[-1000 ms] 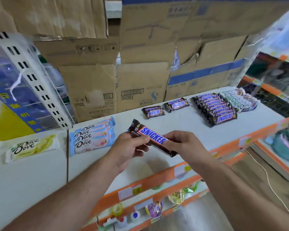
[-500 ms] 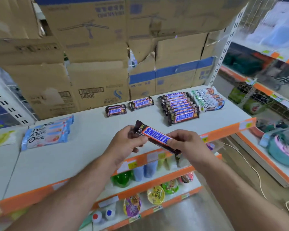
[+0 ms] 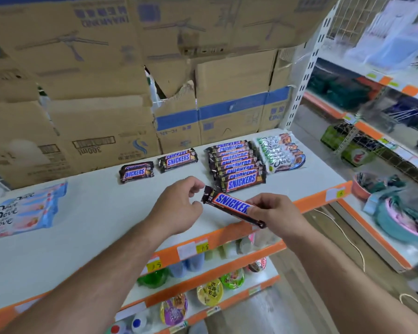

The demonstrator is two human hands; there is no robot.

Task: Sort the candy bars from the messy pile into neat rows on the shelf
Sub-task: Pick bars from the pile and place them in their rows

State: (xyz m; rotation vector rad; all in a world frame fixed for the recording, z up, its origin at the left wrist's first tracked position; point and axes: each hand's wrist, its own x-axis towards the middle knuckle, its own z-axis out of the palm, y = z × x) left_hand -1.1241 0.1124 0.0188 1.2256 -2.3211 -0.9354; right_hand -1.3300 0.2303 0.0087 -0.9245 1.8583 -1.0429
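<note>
My right hand (image 3: 276,213) grips a brown Snickers bar (image 3: 229,204) by its right end, holding it tilted just above the white shelf (image 3: 101,213). My left hand (image 3: 179,203) hovers at the bar's left end with fingers curled and apart, not touching it. Behind the bar lies a neat overlapping row of Snickers bars (image 3: 237,165). Two small stacks of Snickers (image 3: 136,172) (image 3: 178,159) lie to its left. A row of green-and-white Dove bars (image 3: 281,153) sits at the right end. Blue Dove bars (image 3: 22,210) lie at the far left.
Cardboard boxes (image 3: 106,92) line the back of the shelf. The shelf's orange front edge (image 3: 227,235) carries price tags. Lower shelves hold jelly cups (image 3: 209,291). To the right stand another shelving unit and a round basin (image 3: 401,220) near the floor.
My left hand has let go of the held Snickers bar and opened. The view has swung right, and the bar now sits closer to the long Snickers row.
</note>
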